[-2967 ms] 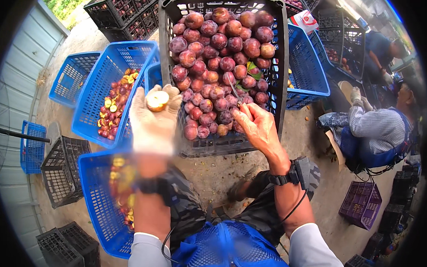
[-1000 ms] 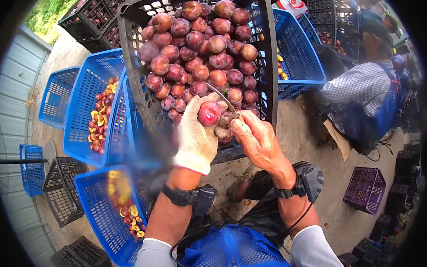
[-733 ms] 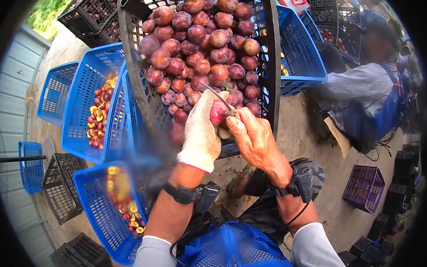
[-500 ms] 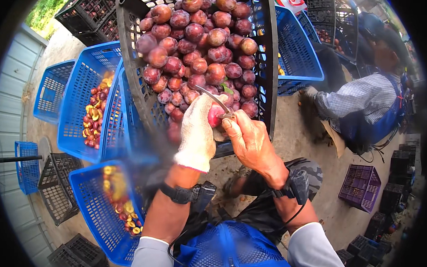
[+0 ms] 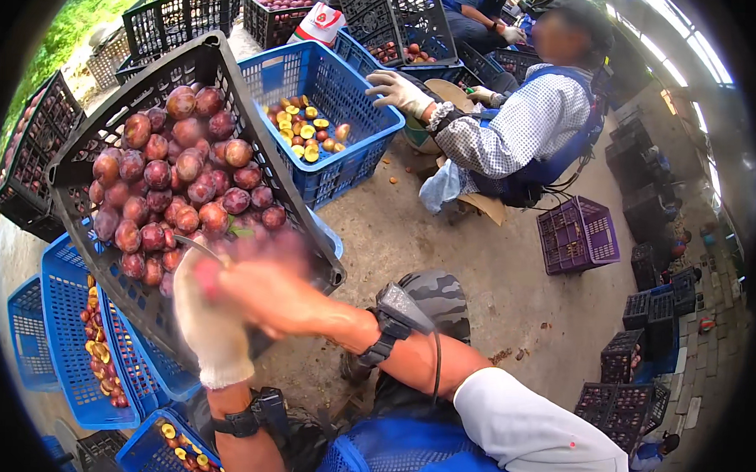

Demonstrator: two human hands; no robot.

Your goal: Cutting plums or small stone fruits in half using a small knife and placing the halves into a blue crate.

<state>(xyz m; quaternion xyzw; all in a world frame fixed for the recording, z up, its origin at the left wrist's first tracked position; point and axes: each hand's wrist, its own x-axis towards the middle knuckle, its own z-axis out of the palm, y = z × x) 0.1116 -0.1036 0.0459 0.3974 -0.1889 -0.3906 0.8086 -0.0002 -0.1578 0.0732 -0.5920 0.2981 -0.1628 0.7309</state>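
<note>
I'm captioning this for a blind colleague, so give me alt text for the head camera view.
A white-gloved left hand and a bare right hand, both blurred, work together on a red plum with a small blade over a black crate of red plums. Blue crates of cut fruit surround it, and a seated co-worker reaches toward one.

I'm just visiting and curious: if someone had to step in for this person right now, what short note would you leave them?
Left hand: in a white glove, blurred by motion, appears to hold a plum; the fruit is hard to make out.
Right hand: bare, blurred, against the left one; a thin curved blade sticks out above the hands.
Whole plums fill the tilted black crate just ahead.
Cut, yellow-fleshed pieces lie in the blue crate at the left.
A seated co-worker has a separate blue crate of halves.
Done: some fruit cut. Left: most of the black crate.
</note>
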